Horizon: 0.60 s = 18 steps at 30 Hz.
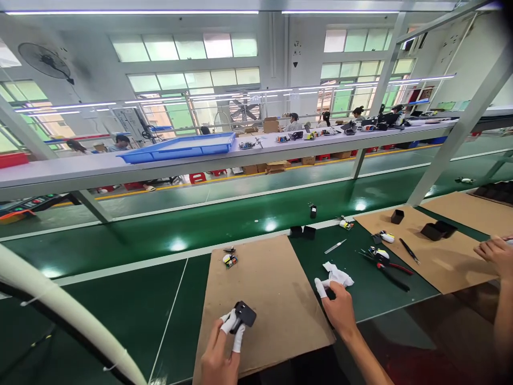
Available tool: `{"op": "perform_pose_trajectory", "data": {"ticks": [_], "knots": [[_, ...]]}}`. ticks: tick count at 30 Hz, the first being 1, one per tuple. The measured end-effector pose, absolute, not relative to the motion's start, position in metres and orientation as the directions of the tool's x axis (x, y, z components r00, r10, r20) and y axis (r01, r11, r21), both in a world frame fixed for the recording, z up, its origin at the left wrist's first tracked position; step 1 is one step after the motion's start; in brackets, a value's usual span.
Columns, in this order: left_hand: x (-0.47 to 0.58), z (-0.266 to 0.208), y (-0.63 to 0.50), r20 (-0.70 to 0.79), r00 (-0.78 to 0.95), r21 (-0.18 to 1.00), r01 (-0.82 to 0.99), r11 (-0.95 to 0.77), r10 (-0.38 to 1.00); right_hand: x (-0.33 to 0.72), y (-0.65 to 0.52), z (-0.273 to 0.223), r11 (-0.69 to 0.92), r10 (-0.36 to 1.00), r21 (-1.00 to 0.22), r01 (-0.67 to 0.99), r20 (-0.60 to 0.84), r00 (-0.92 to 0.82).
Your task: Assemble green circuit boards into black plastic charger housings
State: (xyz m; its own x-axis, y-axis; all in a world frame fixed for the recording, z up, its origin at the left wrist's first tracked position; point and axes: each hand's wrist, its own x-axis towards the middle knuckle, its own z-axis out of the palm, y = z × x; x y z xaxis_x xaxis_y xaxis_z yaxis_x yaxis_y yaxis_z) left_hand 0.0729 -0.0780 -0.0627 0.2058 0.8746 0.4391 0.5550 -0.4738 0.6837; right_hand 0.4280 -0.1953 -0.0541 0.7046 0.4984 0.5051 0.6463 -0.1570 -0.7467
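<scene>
My left hand (224, 342), with white covers on its fingertips, grips a small black plug adapter housing (245, 314) above the brown cardboard sheet (272, 278). Two small metallic marks show on the housing. At the sheet's right edge, my right hand (339, 307) has its fingers at a crumpled white cloth (340, 275) and seems to pinch it; its white-covered fingertips partly blend with the cloth. A small circuit board assembly (230, 260) lies near the far left corner of the cardboard.
Right of the cloth lie red-and-black pliers (393, 275), a white-handled blade (335, 246) and circuit assemblies (380, 254). Black housings (438, 230) and tweezers (409, 251) rest on another cardboard sheet. A co-worker's hand (497, 254) is at far right. A thick white hose (60, 315) crosses the lower left.
</scene>
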Motion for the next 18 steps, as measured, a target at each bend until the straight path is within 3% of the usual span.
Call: {"op": "perform_pose_trajectory", "data": {"ticks": [6, 11, 13, 15, 16, 18], "knots": [[0.092, -0.043, -0.090, 0.206, 0.117, 0.941, 0.249, -0.229, 0.972, 0.426, -0.198, -0.054, -0.181, 0.511, -0.749, 0.637, 0.482, 0.712], [0.098, -0.019, -0.098, 0.110, 0.051, 0.992, 0.057, -0.113, 0.993, 0.428, -0.202, -0.058, -0.213, 0.534, -0.752, 0.624, 0.445, 0.719], [0.095, -0.005, -0.108, 0.039, 0.001, 0.994, -0.099, -0.038, 0.999, 0.428, -0.203, -0.061, -0.233, 0.538, -0.753, 0.615, 0.427, 0.727], [0.092, 0.016, -0.122, -0.137, -0.006, 0.893, -0.433, 0.121, 0.990, 0.429, -0.205, -0.063, -0.253, 0.541, -0.753, 0.608, 0.411, 0.734], [0.090, 0.029, -0.130, -0.256, 0.026, 0.758, -0.615, 0.217, 0.966, 0.429, -0.206, -0.064, -0.262, 0.542, -0.752, 0.605, 0.404, 0.737], [0.088, 0.056, -0.144, -0.422, 0.104, 0.494, -0.807, 0.324, 0.901, 0.429, -0.207, -0.066, -0.276, 0.543, -0.749, 0.602, 0.395, 0.741]]}}
